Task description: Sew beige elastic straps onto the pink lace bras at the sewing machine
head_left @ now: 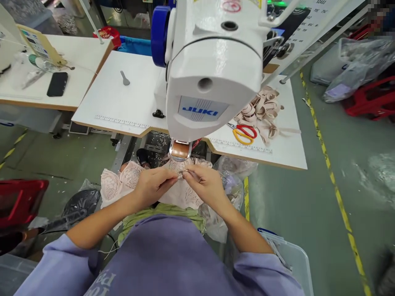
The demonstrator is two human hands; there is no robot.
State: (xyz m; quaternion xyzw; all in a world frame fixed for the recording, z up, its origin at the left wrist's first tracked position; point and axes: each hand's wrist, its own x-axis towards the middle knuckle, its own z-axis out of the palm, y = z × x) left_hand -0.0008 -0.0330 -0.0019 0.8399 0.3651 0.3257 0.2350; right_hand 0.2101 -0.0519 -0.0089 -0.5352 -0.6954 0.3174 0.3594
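Note:
A pale pink lace garment [129, 181] lies in my lap, just below the head of a white JUKI sewing machine [212, 70]. My left hand [154, 185] pinches the lace from the left, fingers closed on it. My right hand [205, 185] pinches the same spot from the right, fingertips meeting the left hand's under the machine's metal end [180, 151]. The fabric between the fingertips is mostly hidden by my fingers.
The white sewing table [123, 102] carries red and yellow scissors [245, 133], a heap of beige elastic strips [262, 109] and a grey tool [124, 78]. A phone [57, 84] lies on the left table. Red crates stand left and right; a white bin [293, 259] sits at my right.

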